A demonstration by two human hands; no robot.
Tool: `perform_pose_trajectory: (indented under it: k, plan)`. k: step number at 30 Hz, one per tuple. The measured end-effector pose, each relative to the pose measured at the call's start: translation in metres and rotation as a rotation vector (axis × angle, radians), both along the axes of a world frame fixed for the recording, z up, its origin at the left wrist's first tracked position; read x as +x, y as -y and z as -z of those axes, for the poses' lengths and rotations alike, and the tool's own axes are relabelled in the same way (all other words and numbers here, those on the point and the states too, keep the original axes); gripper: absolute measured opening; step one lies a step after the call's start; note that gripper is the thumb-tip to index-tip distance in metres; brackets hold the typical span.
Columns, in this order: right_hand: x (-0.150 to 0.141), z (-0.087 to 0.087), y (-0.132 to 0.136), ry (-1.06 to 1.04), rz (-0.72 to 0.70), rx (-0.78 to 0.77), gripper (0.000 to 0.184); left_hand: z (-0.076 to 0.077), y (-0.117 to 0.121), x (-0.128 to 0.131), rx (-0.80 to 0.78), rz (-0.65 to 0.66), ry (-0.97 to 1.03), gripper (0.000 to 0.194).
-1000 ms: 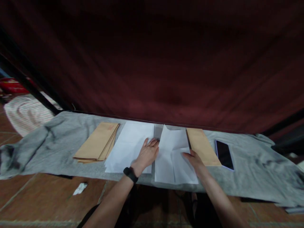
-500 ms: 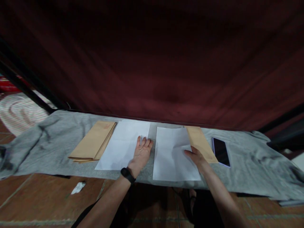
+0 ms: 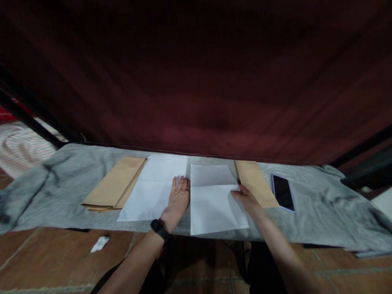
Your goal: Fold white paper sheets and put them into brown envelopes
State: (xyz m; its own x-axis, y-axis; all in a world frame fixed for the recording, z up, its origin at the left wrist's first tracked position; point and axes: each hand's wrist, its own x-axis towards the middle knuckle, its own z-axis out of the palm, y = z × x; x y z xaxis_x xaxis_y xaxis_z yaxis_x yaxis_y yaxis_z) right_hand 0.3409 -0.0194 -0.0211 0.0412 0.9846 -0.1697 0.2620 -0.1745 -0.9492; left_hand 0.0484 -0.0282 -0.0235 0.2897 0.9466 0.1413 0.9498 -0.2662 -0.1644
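A white sheet of paper (image 3: 214, 208) with a crease across its upper part lies in front of me, its right side slightly raised. My right hand (image 3: 245, 198) grips its right edge between thumb and fingers. Beside the left edge of that sheet is my left hand (image 3: 179, 198), tipped on its side with the fingers stretched out and holding nothing. Under and left of this hand lie other white papers (image 3: 145, 200), also creased across. A brown envelope (image 3: 257, 183) lies just beyond my right hand, partly behind the sheet.
Several brown envelopes (image 3: 114, 181) are piled on the left of the grey cloth (image 3: 55, 196). A phone (image 3: 283, 192) lies on the right. A dark red curtain (image 3: 196, 102) hangs behind. On the tiled floor is a crumpled white scrap (image 3: 100, 243).
The sheet in my right hand has shifted a little left, and its crease shows more clearly. My left hand has turned from palm-down onto its side, near the sheet's left edge.
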Motion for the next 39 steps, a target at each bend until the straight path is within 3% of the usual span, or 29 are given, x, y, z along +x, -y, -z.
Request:
perform_pose_trajectory:
  k: [4, 9, 14, 17, 20, 25, 31, 34, 39]
  plan:
    - [0.002, 0.023, -0.002, 0.330, 0.098, 0.121, 0.053, -0.003, 0.009, 0.004, 0.016, -0.020, -0.045, 0.056]
    - [-0.002, 0.031, 0.012, 0.721, 0.018, 0.281, 0.062, -0.005, 0.016, 0.010, 0.071, -0.067, -0.019, 0.055]
    - [-0.016, 0.026, 0.028, 0.909, -0.015, 0.430, 0.056, -0.003, 0.037, 0.031, -0.053, 0.176, 0.242, 0.053]
    - [-0.024, 0.026, 0.033, 0.906, -0.141, 0.553, 0.052, -0.003, 0.057, 0.045, -0.168, 0.358, 0.309, 0.074]
    - [-0.032, 0.030, 0.034, 0.852, -0.294, 0.552, 0.051, 0.000, 0.072, 0.053, -0.234, 0.484, 0.304, 0.089]
    - [-0.040, 0.035, 0.032, 0.887, -0.405, 0.486, 0.051, -0.002, 0.077, 0.056, -0.218, 0.518, 0.230, 0.074]
    - [-0.027, 0.032, 0.018, 0.819, -0.273, 0.483, 0.055, -0.019, 0.076, 0.056, -0.221, 0.698, 0.215, 0.060]
    - [-0.022, 0.030, 0.011, 0.775, -0.242, 0.495, 0.054, -0.018, 0.069, 0.053, -0.180, 0.652, 0.195, 0.049]
    - [-0.025, 0.029, 0.009, 0.784, -0.269, 0.478, 0.051, -0.006, 0.055, 0.045, -0.161, 0.509, 0.168, 0.049]
